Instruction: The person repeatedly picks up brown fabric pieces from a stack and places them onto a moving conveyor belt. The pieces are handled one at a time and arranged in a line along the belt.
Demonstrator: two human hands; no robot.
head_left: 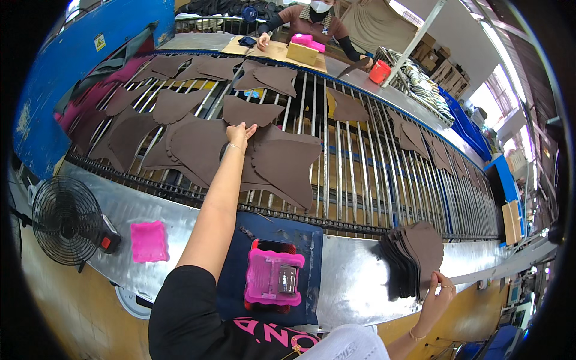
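My left hand (pixel 240 134) reaches far over the slatted conveyor (pixel 354 180). Its fingers are at the near edge of a small curved dark brown cut piece (pixel 252 110) and seem to hold it; part of the fingers is hidden. Larger brown pieces (pixel 285 155) with notched edges lie around that wrist, some overlapping. Low on the right, my right hand (pixel 440 292) pinches the edge of a stack of brown cut pieces (pixel 423 252) on the metal table.
A pink tray (pixel 257 273) with a dark device sits on a blue mat (pixel 311 240). Left of it are another pink tray (pixel 149 242) and a black fan (pixel 67 221). A blue machine (pixel 48 90) borders the conveyor. Across it, a masked co-worker (pixel 312 24) stands near a red container (pixel 379 72).
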